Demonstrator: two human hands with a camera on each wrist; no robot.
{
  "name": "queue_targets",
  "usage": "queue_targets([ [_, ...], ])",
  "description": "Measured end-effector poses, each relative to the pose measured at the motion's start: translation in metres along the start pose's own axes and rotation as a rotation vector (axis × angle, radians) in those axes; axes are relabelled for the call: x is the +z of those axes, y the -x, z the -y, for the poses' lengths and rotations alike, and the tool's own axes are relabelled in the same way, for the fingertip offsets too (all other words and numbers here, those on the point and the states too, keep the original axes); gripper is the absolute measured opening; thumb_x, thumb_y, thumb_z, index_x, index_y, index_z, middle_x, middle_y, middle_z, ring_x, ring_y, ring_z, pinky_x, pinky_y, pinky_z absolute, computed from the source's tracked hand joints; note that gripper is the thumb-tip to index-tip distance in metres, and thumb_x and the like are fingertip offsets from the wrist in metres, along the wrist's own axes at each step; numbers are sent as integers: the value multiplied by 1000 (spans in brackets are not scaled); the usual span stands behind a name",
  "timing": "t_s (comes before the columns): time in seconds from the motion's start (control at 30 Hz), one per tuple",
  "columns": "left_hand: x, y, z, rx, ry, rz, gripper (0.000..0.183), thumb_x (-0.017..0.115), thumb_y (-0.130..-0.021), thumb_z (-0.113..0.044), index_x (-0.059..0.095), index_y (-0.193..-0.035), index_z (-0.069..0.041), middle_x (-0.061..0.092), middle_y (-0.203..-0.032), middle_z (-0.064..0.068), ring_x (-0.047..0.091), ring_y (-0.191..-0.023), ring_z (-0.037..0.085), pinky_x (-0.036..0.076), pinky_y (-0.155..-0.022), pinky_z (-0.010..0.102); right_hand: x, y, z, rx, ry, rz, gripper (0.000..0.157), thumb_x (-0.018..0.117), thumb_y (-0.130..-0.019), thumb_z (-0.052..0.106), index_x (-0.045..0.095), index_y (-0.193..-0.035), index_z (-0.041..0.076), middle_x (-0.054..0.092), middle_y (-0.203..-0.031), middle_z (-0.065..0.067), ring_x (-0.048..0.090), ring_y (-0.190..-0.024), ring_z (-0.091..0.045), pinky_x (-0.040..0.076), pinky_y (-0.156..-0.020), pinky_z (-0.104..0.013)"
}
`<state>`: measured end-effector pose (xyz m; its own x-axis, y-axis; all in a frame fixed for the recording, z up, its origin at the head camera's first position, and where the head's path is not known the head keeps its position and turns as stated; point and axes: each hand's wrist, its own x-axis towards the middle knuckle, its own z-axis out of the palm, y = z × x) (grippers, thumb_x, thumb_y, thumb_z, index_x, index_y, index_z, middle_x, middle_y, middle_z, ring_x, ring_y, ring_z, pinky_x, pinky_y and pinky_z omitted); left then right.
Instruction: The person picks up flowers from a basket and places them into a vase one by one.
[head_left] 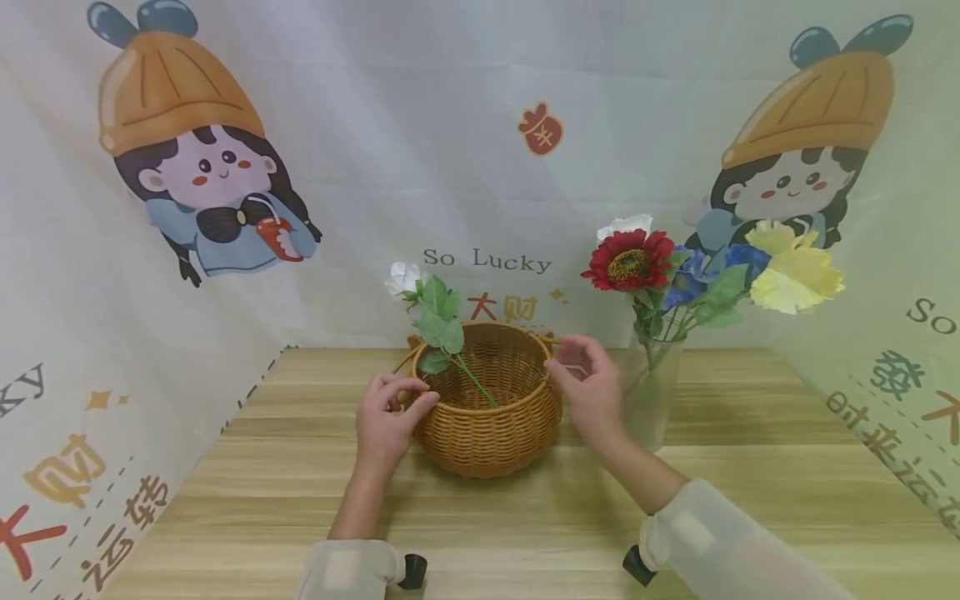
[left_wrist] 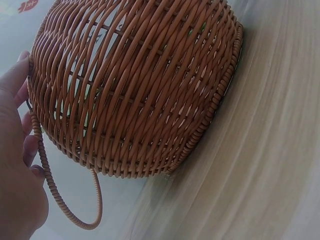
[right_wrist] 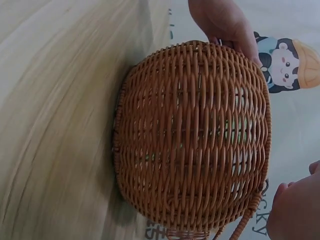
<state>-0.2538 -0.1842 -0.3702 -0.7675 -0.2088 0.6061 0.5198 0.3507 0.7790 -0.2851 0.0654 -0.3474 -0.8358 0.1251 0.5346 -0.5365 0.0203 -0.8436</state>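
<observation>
A round brown wicker basket [head_left: 487, 442] stands upright on the wooden table, its mouth facing up. A white artificial rose [head_left: 405, 279] leans in it, its green stem running down inside and the bloom beyond the left rim. My left hand [head_left: 388, 415] pinches the basket's left front rim between thumb and fingers. At the right rim, my right hand [head_left: 592, 383] holds the basket by its edge, close to the handle joint. A thin wicker handle [left_wrist: 57, 197] loops down beside my left palm in the left wrist view.
A clear vase [head_left: 656, 400] stands just right of my right hand. It holds a red flower [head_left: 628, 262], blue flowers [head_left: 686, 279], a yellow flower [head_left: 797, 271] and a white one behind. A printed cloth backdrop [head_left: 360, 150] borders the table's back and sides.
</observation>
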Motion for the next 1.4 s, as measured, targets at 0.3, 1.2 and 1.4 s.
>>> queue_targets([
  [0.3, 0, 0, 3, 2, -5, -1, 18, 82, -78, -8, 71, -87, 4, 48, -89, 26, 37, -74, 42, 30, -64, 27, 17, -8, 8, 42, -3, -2, 30, 68, -87, -5, 59, -115, -6, 60, -109, -22, 59, -95, -22, 49, -80, -23],
  [1.2, -3, -2, 0, -12, -4, 14, 17, 81, -78, -8, 71, -87, 3, 49, -89, 24, 38, -75, 40, 31, -65, 29, 66, -49, 8, 403, 84, 359, 31, 68, -89, 2, 58, -119, 1, 52, -126, -21, 58, -107, -32, 50, -89, -42],
  [1.4, -1, -1, 0, 5, 4, 23, 17, 81, -77, -6, 71, -86, 4, 48, -88, 26, 38, -74, 40, 31, -65, 28, 70, -54, -1, 470, 97, 418, 28, 69, -90, 4, 60, -116, 2, 55, -126, -20, 59, -107, -29, 47, -92, -45],
])
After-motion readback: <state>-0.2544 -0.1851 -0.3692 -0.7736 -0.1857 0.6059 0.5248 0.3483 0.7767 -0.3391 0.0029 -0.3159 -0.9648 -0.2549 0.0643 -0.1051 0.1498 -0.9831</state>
